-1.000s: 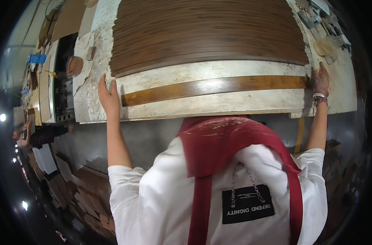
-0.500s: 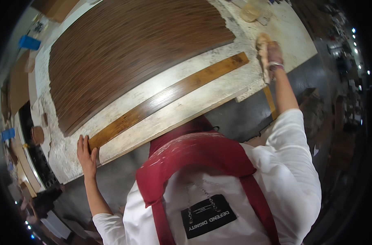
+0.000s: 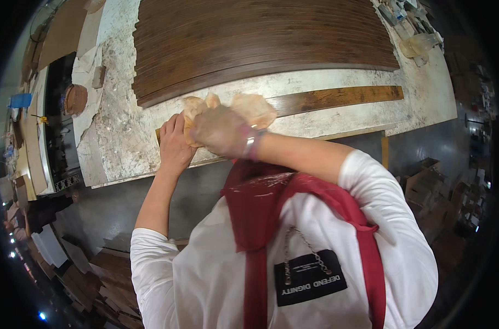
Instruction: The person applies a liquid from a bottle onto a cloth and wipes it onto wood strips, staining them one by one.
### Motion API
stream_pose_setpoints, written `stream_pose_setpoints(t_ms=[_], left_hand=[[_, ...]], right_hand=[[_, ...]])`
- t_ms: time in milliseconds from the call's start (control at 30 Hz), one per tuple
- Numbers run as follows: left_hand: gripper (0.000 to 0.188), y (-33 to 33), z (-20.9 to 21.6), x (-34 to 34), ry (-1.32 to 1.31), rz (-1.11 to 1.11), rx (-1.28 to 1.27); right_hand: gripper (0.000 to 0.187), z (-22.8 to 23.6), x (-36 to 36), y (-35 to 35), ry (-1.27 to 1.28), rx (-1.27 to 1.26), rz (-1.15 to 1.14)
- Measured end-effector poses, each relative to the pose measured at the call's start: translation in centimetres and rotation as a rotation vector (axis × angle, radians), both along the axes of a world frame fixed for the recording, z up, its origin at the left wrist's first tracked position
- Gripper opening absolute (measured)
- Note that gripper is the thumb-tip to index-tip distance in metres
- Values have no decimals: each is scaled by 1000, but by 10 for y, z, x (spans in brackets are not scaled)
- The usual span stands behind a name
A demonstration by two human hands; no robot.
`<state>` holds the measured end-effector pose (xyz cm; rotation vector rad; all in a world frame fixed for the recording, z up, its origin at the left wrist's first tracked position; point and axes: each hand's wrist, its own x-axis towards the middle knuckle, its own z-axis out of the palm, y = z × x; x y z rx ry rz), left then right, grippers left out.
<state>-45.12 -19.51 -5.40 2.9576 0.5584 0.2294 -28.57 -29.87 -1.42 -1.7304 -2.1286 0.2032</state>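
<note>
A long, narrow wooden plank (image 3: pixel 342 100) with a glossy brown stain lies flat along the near side of the worktable (image 3: pixel 115 134). At its left end my left hand (image 3: pixel 175 145) holds the plank, fingers laid across it toward the far edge; the thumb is hidden. My right hand (image 3: pixel 221 131), gloved and blurred by motion, grips a crumpled pale orange cloth (image 3: pixel 255 109) against the plank close beside my left hand. The cloth and right hand cover the plank's left middle part.
Many dark brown planks (image 3: pixel 260 44) lie side by side beyond the single plank. A small block (image 3: pixel 98 77) and a round brown container (image 3: pixel 75 100) are at the left. A yellowish clear container (image 3: pixel 418 45) stands at the far right. Cardboard boxes (image 3: pixel 425 178) sit beyond the table's right end.
My right hand has swept the cloth from beyond the plank's right end leftward, near my left hand. The left hand stays at the left end. The view has turned and shifted.
</note>
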Motion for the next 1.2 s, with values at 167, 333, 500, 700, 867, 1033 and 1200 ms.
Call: stream_pose_setpoints(t_ms=[167,333,500,700,867,1033,1200], left_hand=[[59,2,16,3,-93,-56,-85],[59,3,12,3,-131,-78,-78],[59,11,7,1,-110,-67,-63],[60,6,10,-1,-163,-79,-87],[59,8,8,-3,-148,-87,-71],[58,6,6,-2,-186,-85,-69],[56,7,8,-1,-163,-76,-74]], right_hand=[[11,-12,55,-73,26,151,-136],[17,-3,78,-103,-49,67,-272],[7,8,-3,-19,22,43,-116],[9,17,38,-74,-148,-69,-255],[12,6,-4,-29,-71,-82,-101],[11,22,22,-64,-329,-214,-178],[9,15,-7,-33,-74,-20,-221]])
